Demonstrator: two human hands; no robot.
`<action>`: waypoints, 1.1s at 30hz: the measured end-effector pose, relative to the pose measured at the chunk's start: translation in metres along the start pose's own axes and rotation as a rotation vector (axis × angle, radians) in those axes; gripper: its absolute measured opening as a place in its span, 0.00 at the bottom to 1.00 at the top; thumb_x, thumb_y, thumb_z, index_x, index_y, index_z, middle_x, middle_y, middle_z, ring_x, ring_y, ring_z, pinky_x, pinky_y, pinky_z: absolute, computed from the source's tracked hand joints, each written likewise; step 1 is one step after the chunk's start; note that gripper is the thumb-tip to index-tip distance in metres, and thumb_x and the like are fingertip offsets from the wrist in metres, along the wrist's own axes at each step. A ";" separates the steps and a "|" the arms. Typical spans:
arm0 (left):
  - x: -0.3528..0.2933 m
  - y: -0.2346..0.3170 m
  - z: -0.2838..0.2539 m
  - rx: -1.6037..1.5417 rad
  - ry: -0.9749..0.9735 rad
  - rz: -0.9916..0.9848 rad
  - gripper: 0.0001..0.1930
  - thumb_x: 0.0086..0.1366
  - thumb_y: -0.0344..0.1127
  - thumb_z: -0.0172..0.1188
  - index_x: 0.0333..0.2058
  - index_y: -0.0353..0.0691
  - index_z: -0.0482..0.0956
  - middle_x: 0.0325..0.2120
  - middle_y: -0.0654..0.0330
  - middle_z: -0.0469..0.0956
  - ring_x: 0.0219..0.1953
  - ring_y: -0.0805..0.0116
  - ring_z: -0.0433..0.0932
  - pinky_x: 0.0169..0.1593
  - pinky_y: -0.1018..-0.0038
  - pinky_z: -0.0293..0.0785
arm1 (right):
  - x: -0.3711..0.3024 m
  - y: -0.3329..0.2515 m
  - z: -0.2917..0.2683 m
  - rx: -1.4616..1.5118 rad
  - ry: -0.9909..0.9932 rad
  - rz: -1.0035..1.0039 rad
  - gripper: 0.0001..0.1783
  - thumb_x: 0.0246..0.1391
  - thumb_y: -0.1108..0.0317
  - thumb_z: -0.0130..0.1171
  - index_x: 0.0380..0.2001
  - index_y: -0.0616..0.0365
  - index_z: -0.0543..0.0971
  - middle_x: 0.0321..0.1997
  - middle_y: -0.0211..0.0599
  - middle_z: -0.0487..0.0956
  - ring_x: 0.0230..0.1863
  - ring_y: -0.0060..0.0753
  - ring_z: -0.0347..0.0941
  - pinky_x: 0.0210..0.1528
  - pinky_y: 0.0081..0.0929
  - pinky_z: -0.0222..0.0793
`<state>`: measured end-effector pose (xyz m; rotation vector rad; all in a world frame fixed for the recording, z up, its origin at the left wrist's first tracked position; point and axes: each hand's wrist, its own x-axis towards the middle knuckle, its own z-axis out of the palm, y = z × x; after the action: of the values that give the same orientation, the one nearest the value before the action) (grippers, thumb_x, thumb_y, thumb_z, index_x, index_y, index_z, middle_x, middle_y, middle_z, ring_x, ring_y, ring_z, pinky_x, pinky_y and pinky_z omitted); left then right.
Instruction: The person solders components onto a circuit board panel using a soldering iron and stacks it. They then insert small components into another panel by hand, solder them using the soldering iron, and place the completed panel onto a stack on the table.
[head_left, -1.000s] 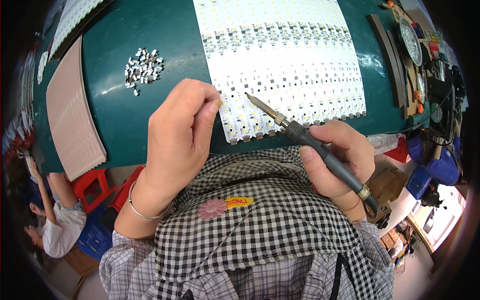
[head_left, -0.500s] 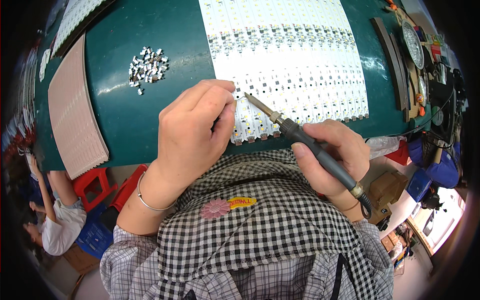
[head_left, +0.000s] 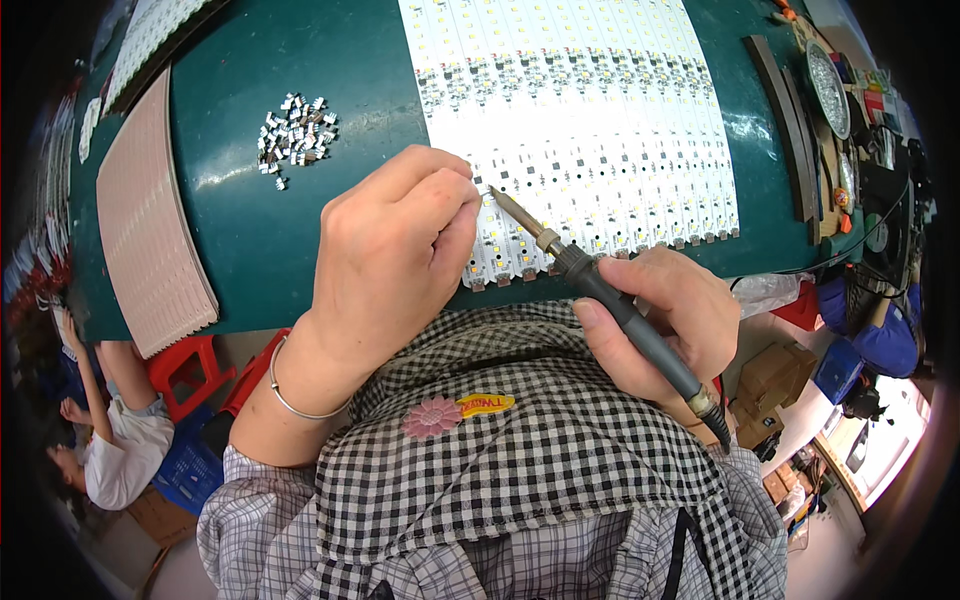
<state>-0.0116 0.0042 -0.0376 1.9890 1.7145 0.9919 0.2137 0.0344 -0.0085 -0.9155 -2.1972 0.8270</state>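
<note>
My right hand (head_left: 675, 325) grips a soldering iron (head_left: 625, 312) by its dark handle, thumb along the top. Its tip touches down on or just over the left part of a panel of white LED circuit boards (head_left: 560, 120). Closed in a pinch, my left hand (head_left: 395, 235) rests at the panel's left edge. A thin strand, seemingly solder wire (head_left: 485, 193), runs from its fingers toward the iron's tip; most of it is hidden. Small brown-and-white connectors (head_left: 503, 280) line the panel's near edge.
Loose small white connectors (head_left: 297, 135) lie in a pile on the green table (head_left: 235, 230). A stack of pinkish-brown boards (head_left: 150, 215) is at the left. Dark bars (head_left: 785, 130) and a round metal dish (head_left: 825, 90) lie right. Another person (head_left: 125, 450) sits at far left.
The iron and my right hand have shifted slightly left, the handle tilting steeper. My left hand has moved up a little, its pinch still closed. The panel has barely moved.
</note>
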 end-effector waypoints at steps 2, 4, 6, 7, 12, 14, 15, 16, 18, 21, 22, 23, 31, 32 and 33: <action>0.001 0.001 -0.001 -0.002 -0.013 0.000 0.05 0.52 0.20 0.64 0.28 0.35 0.80 0.31 0.56 0.82 0.30 0.65 0.82 0.32 0.75 0.77 | 0.000 0.000 0.001 0.007 0.006 -0.016 0.18 0.37 0.73 0.73 0.34 0.61 0.80 0.19 0.38 0.78 0.18 0.33 0.76 0.19 0.24 0.69; 0.002 0.001 -0.001 0.009 -0.012 0.010 0.05 0.52 0.20 0.65 0.28 0.35 0.80 0.31 0.56 0.81 0.29 0.64 0.82 0.31 0.75 0.77 | 0.000 -0.002 0.000 0.010 0.013 -0.032 0.18 0.37 0.73 0.73 0.35 0.60 0.79 0.19 0.38 0.78 0.17 0.33 0.76 0.19 0.24 0.69; 0.003 0.001 0.000 0.025 -0.012 0.016 0.05 0.52 0.20 0.65 0.28 0.35 0.80 0.31 0.56 0.81 0.29 0.64 0.82 0.31 0.75 0.77 | 0.000 -0.002 0.000 -0.008 0.003 -0.026 0.17 0.38 0.72 0.73 0.34 0.60 0.80 0.19 0.39 0.78 0.18 0.33 0.76 0.19 0.25 0.69; 0.002 0.000 0.000 0.025 -0.006 0.015 0.05 0.52 0.20 0.65 0.28 0.35 0.80 0.31 0.56 0.82 0.27 0.67 0.81 0.29 0.76 0.76 | 0.001 -0.002 0.000 -0.007 0.003 -0.027 0.17 0.38 0.72 0.73 0.34 0.60 0.80 0.19 0.39 0.78 0.18 0.33 0.76 0.19 0.25 0.69; 0.001 0.004 -0.006 -0.018 -0.031 -0.057 0.05 0.53 0.20 0.65 0.28 0.34 0.80 0.31 0.58 0.82 0.21 0.77 0.73 0.24 0.81 0.69 | -0.001 0.011 -0.005 -0.023 0.193 -0.079 0.16 0.40 0.71 0.73 0.35 0.62 0.81 0.21 0.39 0.80 0.18 0.33 0.77 0.20 0.25 0.70; -0.001 0.002 -0.009 -0.101 -0.033 -0.095 0.04 0.55 0.20 0.64 0.29 0.33 0.80 0.29 0.60 0.81 0.20 0.81 0.68 0.23 0.84 0.64 | -0.007 0.018 -0.022 -0.090 0.372 0.085 0.16 0.43 0.74 0.71 0.38 0.65 0.82 0.30 0.41 0.83 0.28 0.26 0.78 0.32 0.18 0.72; -0.001 0.002 -0.013 -0.103 -0.035 -0.087 0.04 0.55 0.20 0.64 0.29 0.33 0.80 0.29 0.60 0.81 0.20 0.81 0.68 0.23 0.84 0.64 | -0.002 0.026 -0.030 -0.061 0.528 0.154 0.14 0.47 0.76 0.68 0.39 0.66 0.81 0.32 0.40 0.82 0.30 0.23 0.76 0.34 0.17 0.70; -0.002 0.003 -0.018 -0.119 -0.037 -0.132 0.04 0.56 0.19 0.63 0.31 0.32 0.81 0.29 0.61 0.80 0.21 0.81 0.69 0.24 0.85 0.64 | 0.011 0.042 -0.039 -0.099 0.695 0.073 0.10 0.53 0.80 0.58 0.39 0.72 0.79 0.28 0.41 0.79 0.24 0.24 0.73 0.28 0.17 0.67; -0.006 0.004 -0.023 -0.120 -0.032 -0.180 0.04 0.58 0.19 0.63 0.32 0.31 0.81 0.28 0.62 0.80 0.23 0.82 0.70 0.26 0.85 0.64 | 0.029 0.077 -0.069 -0.171 0.856 0.090 0.11 0.56 0.75 0.62 0.40 0.71 0.79 0.26 0.38 0.78 0.23 0.21 0.70 0.27 0.16 0.66; -0.010 0.003 -0.024 -0.423 0.189 -0.211 0.04 0.58 0.17 0.63 0.33 0.29 0.82 0.25 0.62 0.78 0.23 0.84 0.68 0.24 0.87 0.61 | 0.035 0.125 -0.114 -0.568 0.988 0.138 0.12 0.54 0.67 0.67 0.40 0.62 0.82 0.33 0.33 0.81 0.32 0.19 0.75 0.35 0.16 0.70; -0.011 0.004 -0.024 -0.424 0.190 -0.205 0.04 0.58 0.17 0.63 0.33 0.29 0.82 0.25 0.62 0.78 0.23 0.84 0.68 0.24 0.87 0.61 | 0.026 0.159 -0.134 -0.655 0.881 0.119 0.14 0.54 0.65 0.66 0.41 0.61 0.83 0.36 0.36 0.83 0.35 0.23 0.78 0.40 0.20 0.72; -0.012 0.004 -0.024 -0.423 0.229 -0.234 0.04 0.57 0.18 0.64 0.32 0.29 0.81 0.24 0.63 0.78 0.23 0.85 0.67 0.24 0.87 0.60 | 0.026 0.163 -0.136 -0.835 0.770 0.184 0.14 0.54 0.64 0.67 0.42 0.60 0.83 0.37 0.37 0.83 0.36 0.25 0.78 0.41 0.22 0.72; -0.022 -0.006 -0.024 -0.329 0.230 -0.307 0.08 0.55 0.19 0.64 0.25 0.34 0.73 0.26 0.63 0.75 0.22 0.86 0.66 0.22 0.87 0.59 | 0.003 0.094 -0.086 -0.155 0.873 0.180 0.13 0.53 0.75 0.66 0.41 0.68 0.78 0.32 0.42 0.81 0.28 0.21 0.75 0.31 0.16 0.71; -0.018 -0.004 -0.022 -0.229 0.198 -0.243 0.07 0.54 0.18 0.63 0.26 0.34 0.73 0.27 0.61 0.76 0.22 0.83 0.68 0.22 0.86 0.61 | 0.002 0.077 -0.066 -0.014 0.842 0.060 0.12 0.52 0.79 0.63 0.40 0.68 0.75 0.30 0.42 0.79 0.26 0.23 0.74 0.29 0.16 0.69; -0.015 -0.004 -0.020 -0.138 0.165 -0.176 0.07 0.54 0.17 0.62 0.26 0.35 0.74 0.29 0.60 0.76 0.22 0.81 0.70 0.23 0.85 0.64 | -0.005 0.061 -0.051 0.022 0.755 -0.007 0.12 0.50 0.83 0.60 0.39 0.67 0.74 0.29 0.41 0.78 0.26 0.26 0.74 0.29 0.19 0.69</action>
<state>-0.0288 -0.0129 -0.0301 1.6795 1.8156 1.2041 0.2773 0.0806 -0.0231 -0.9999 -1.5257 0.3974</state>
